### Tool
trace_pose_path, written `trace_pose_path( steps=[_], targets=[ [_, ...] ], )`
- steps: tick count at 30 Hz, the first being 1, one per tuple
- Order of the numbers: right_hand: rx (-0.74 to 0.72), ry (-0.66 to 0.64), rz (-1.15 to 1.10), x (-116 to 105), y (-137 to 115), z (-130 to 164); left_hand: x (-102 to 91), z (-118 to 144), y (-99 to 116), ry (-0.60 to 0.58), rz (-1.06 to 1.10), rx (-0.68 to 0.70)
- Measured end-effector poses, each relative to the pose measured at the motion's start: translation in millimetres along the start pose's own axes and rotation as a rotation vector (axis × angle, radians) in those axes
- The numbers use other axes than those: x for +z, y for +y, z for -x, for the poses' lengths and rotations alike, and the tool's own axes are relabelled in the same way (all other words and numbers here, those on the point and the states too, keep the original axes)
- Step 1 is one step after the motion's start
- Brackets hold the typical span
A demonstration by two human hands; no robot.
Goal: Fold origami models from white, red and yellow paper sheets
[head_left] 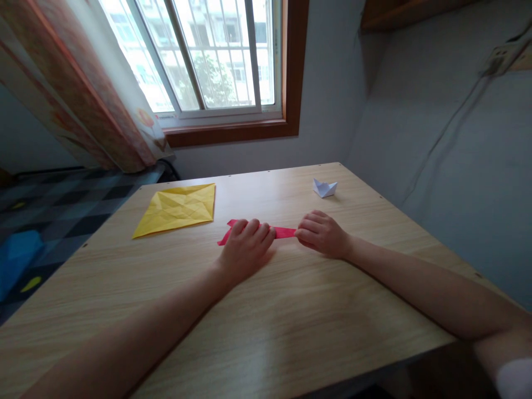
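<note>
A narrow folded strip of red paper [284, 232] lies on the wooden table [266, 310], near its middle. My left hand [246, 248] rests over the strip's left part with fingers curled down on it, hiding most of that end. My right hand [322, 234] pinches the strip's right end between fingertips and thumb. Both forearms stretch across the tabletop toward the paper.
A creased yellow paper square [177, 209] lies flat at the table's back left. A small white folded paper boat [325, 188] sits at the back right. A window [208, 55] and curtain [83, 88] stand behind; a wall [457, 166] runs along the right edge.
</note>
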State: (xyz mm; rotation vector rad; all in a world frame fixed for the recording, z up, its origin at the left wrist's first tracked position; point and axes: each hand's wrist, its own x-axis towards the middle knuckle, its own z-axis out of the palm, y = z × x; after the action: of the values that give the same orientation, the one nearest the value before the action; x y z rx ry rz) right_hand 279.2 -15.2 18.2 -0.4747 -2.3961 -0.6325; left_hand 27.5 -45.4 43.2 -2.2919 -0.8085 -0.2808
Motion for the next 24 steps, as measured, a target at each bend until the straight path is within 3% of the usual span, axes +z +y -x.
trace_pose_path(
  steps=[7, 14, 24],
  targets=[
    [0.037, -0.056, -0.015, 5.3, 2.6, 1.4, 5.2, -3.2, 0.5, -0.017, 0.049, 0.006],
    [0.086, -0.063, -0.081, 10.4, 4.0, 2.6, 25.0, -0.8, -2.7, -0.041, 0.321, 0.046],
    [0.12, -0.188, -0.212, 14.4, 5.9, 3.8, 12.0, -5.8, 2.4, -0.239, 0.216, 0.049]
  ],
)
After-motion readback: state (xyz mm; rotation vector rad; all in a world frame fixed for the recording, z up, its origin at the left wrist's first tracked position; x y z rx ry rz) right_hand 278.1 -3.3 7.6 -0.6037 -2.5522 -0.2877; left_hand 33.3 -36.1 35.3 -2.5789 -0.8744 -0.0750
